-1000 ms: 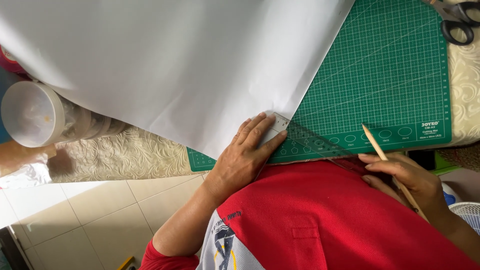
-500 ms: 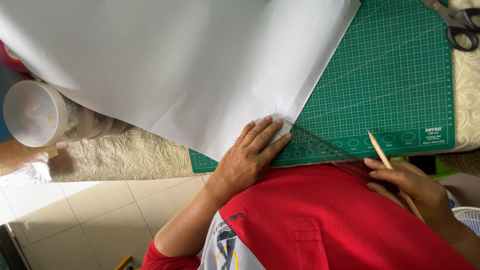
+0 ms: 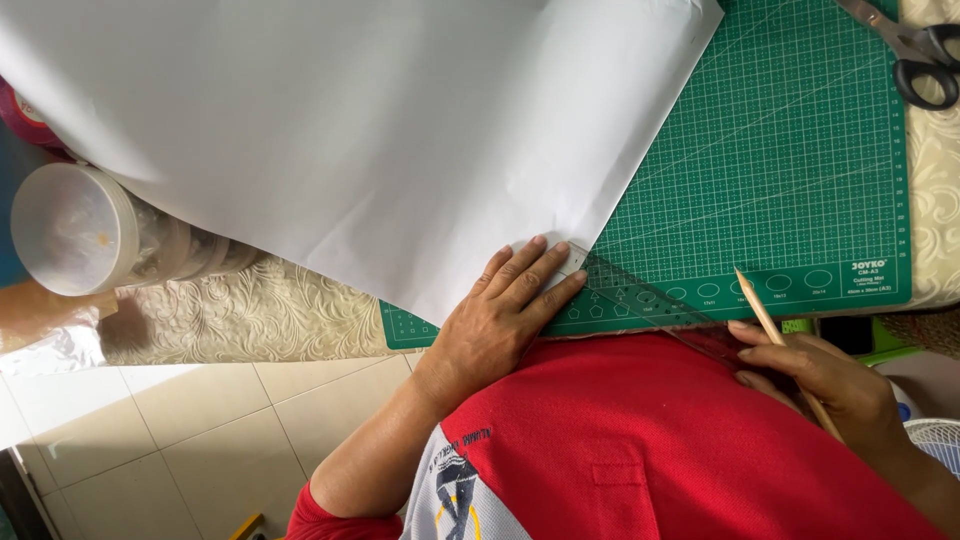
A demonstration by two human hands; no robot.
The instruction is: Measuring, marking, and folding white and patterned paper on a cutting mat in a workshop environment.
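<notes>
Left hand (image 3: 505, 315) flat, fingers spread, pressing ruler (image 3: 640, 300) onto paper (image 3: 350, 130) corner; right hand (image 3: 825, 375) gripping pencil (image 3: 775, 335) over mat (image 3: 780, 170).

Small white printed label (image 3: 868, 271) at the green cutting mat's (image 3: 800, 180) corner.

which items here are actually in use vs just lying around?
In use: white paper, clear ruler and cutting mat under left hand; pencil in right hand.
Idle: scissors, clear plastic tub.
</notes>
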